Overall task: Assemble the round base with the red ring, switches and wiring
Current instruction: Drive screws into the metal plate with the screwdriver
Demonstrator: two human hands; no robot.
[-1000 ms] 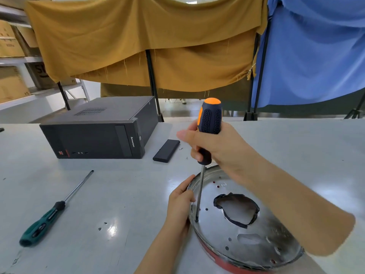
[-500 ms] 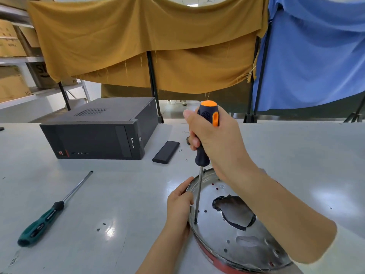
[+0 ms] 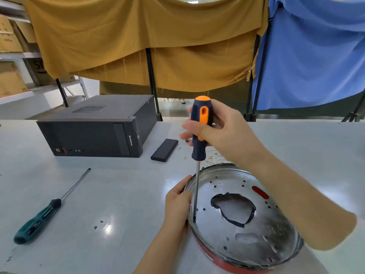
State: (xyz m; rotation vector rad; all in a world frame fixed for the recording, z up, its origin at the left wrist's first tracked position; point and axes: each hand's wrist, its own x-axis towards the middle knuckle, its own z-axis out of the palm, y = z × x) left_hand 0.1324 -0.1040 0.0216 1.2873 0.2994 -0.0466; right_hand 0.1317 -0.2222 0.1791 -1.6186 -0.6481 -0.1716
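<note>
From the head camera, we see the right hand [image 3: 223, 133] has turned on the orange-and-black screwdriver [image 3: 200, 131] since a second ago: the handle's orange panel now faces us where its black ribbed side did, and the thumb and fingers have shifted their wrap around it. The shaft stays near upright, and its tip sits at the same spot just inside the left rim of the round base [image 3: 243, 220]. We read that as a screw being driven down — one fastening of the metal plate under way, with the other small holes across the plate apparently unfilled.

The right hand's fingers curl round the handle and grip it. The left hand [image 3: 177, 206] holds the base's left edge, its fingers curled over the rim, bracing it. The base lies on the grey table [image 3: 98, 194] right in front of us, and the red ring [image 3: 221, 263] shows as a band under its near edge.

Much is hard to make out. The screw itself is hidden under the tip, so we cannot tell how far it is seated. The right forearm covers the base's far right side. No switches are visible — only pale wires [image 3: 214, 158] on the table behind the base, partly hidden by the hand. The dark-edged hole in the plate's middle shows nothing clear below it.

A green screwdriver [image 3: 47, 210] lies well to the left, and a black computer case [image 3: 94, 129] and a small black box [image 3: 165, 150] sit further back.
</note>
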